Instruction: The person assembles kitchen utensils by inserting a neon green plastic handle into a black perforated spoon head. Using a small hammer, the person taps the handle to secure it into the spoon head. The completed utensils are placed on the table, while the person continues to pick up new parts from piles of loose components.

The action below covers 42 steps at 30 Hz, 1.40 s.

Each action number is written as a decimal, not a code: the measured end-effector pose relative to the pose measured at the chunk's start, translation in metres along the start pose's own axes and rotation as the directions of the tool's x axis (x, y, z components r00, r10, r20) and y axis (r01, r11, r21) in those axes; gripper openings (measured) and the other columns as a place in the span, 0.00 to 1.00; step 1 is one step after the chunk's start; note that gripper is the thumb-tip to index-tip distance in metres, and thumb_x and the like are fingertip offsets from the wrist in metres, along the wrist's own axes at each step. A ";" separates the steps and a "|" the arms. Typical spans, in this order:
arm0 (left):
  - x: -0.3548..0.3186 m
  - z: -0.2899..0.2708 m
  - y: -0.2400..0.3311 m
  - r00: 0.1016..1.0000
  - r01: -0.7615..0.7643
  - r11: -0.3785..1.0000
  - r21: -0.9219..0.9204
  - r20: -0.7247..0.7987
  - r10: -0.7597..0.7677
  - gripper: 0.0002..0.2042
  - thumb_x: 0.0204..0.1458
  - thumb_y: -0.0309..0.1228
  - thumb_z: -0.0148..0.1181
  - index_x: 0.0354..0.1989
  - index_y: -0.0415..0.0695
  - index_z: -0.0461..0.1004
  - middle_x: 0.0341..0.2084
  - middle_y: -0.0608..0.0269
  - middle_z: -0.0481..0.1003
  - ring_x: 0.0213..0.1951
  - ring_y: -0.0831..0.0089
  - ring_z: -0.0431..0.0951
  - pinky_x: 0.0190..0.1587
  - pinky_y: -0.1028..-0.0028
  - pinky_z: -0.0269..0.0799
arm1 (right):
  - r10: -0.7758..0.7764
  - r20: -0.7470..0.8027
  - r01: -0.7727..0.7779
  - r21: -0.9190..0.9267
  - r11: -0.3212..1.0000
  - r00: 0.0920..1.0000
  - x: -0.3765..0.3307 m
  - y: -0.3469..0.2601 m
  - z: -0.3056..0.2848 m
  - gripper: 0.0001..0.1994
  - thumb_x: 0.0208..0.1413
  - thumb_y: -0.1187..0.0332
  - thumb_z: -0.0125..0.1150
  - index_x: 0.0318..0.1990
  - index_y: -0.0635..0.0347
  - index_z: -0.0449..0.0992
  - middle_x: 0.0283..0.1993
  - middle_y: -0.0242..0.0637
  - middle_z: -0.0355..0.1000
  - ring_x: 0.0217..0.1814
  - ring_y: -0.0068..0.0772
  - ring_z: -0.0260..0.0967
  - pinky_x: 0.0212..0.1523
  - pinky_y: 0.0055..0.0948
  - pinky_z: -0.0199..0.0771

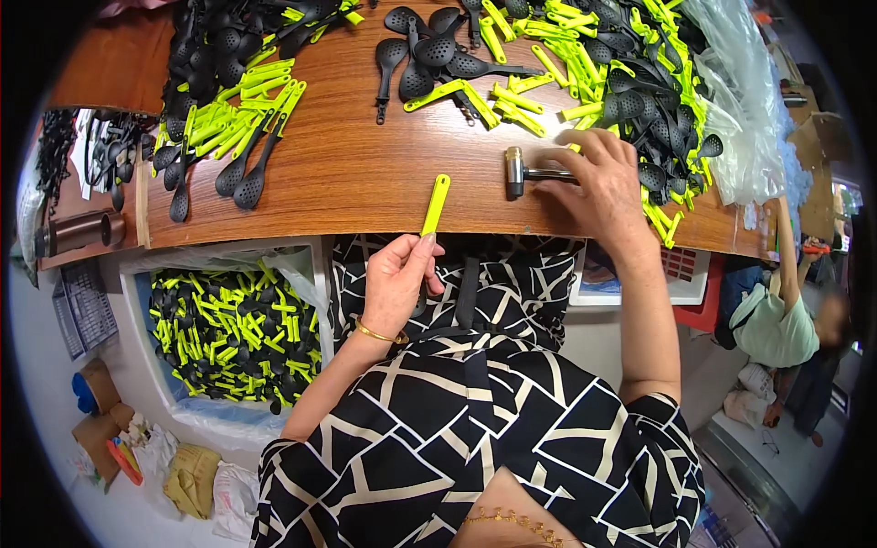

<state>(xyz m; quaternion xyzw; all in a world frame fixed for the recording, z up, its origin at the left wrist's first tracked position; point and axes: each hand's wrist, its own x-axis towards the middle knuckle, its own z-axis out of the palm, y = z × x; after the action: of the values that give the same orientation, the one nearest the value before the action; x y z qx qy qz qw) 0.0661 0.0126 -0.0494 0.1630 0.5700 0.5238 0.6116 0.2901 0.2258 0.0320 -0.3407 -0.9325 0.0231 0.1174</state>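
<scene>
My left hand (399,279), at the near edge of the table, pinches a lime-green handle (437,203) that points up and away. The lower end of this piece is hidden by my fingers. My right hand (598,187) curls round the dark handle of a small hammer (514,172), thumb on the near side and fingers over it. The hammer's metal-and-black head is close to the tabletop. Black slotted spoon heads (437,51) lie beyond, with loose lime-green handles (519,110) near them.
The wooden table (347,155) carries a large pile of spoons and handles (630,82) at right, beside clear plastic sheeting (744,119). Spoons with green handles (265,137) lie at left. A lined bin (324,315) below holds many green-and-black pieces. Another person (776,324) is at far right.
</scene>
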 end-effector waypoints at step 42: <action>-0.002 -0.002 0.006 0.998 -0.041 0.994 -0.097 -0.044 0.037 0.10 0.66 0.30 0.69 0.50 0.37 0.81 0.35 0.65 0.79 0.28 0.78 0.79 0.34 0.80 0.74 | -0.337 -0.058 0.339 0.302 0.891 0.940 -0.008 -0.049 0.016 0.22 0.56 0.74 0.68 0.59 0.48 0.86 0.36 0.36 0.80 0.36 0.40 0.80 0.37 0.40 0.79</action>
<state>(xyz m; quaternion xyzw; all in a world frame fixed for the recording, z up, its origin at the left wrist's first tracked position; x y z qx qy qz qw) 0.0618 0.0127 -0.0445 0.1328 0.5532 0.5665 0.5962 0.2610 0.1836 0.0206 -0.1511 -0.9622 0.1463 0.1730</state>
